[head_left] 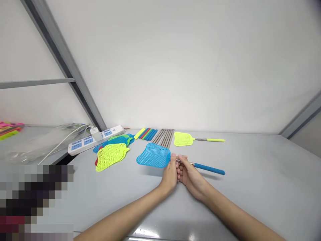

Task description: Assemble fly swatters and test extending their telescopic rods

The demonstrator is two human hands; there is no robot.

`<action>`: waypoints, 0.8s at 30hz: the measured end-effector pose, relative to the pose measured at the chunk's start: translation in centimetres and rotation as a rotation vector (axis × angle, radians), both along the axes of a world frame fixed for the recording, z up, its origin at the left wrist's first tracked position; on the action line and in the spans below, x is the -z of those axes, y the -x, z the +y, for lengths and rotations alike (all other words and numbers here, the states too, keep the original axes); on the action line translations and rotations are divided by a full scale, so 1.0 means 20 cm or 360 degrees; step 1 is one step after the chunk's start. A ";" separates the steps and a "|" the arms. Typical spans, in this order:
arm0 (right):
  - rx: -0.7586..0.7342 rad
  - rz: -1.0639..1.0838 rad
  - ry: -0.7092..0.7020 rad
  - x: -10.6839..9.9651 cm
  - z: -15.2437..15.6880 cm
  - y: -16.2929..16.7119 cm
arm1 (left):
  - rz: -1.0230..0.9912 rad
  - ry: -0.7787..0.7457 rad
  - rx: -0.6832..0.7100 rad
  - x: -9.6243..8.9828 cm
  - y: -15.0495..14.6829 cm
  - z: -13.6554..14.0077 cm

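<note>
Both hands hold a blue fly swatter (153, 156) above the table, its perforated head to the left and its blue handle (209, 168) to the right. My left hand (171, 172) is closed where the head meets the metal rod. Just right of it, my right hand (190, 174) pinches the rod near the handle. Behind the swatter lie several metal rods (166, 138) side by side, partly covered by the blue head. A yellow fly swatter (184, 139) with a yellow handle rests farther back on the right.
Loose swatter heads, yellow (111, 156) and blue (120, 140), are piled at the left. Several coloured handle grips (145, 134) lie in a row near the wall. A white power strip (87, 142) with a plugged-in cable stands behind the pile. Clear plastic bags (54, 140) lie farther left.
</note>
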State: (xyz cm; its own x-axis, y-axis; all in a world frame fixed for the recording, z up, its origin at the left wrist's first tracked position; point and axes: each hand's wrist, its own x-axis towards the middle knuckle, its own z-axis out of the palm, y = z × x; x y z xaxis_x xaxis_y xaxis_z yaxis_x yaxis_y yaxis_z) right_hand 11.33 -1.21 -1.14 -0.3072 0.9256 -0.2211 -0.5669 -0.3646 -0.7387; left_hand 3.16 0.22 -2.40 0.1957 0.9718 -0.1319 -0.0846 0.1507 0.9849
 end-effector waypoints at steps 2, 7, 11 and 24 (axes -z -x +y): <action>-0.0013 0.0011 0.0021 0.01 0.00 0.01 | 0.0071 0.0022 -0.0036 0.01 0.01 0.01; 0.0068 -0.0012 -0.0032 0.00 0.00 0.02 | 0.0139 -0.0138 -0.0165 0.03 0.02 -0.01; 0.0159 0.0019 0.0076 -0.01 -0.01 0.03 | 0.0145 -0.0127 -0.0141 0.03 0.01 -0.02; 0.0239 -0.0032 0.0173 -0.02 -0.02 0.03 | 0.0064 -0.0056 -0.0128 -0.01 -0.01 -0.03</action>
State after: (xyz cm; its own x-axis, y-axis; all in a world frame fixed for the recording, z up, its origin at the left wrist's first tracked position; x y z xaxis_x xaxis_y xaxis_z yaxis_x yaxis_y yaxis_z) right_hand 10.73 -1.61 -0.69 -0.1619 0.9310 -0.3272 -0.6063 -0.3555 -0.7114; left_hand 3.33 -0.43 -2.21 0.1119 0.9883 -0.1037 -0.0552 0.1103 0.9924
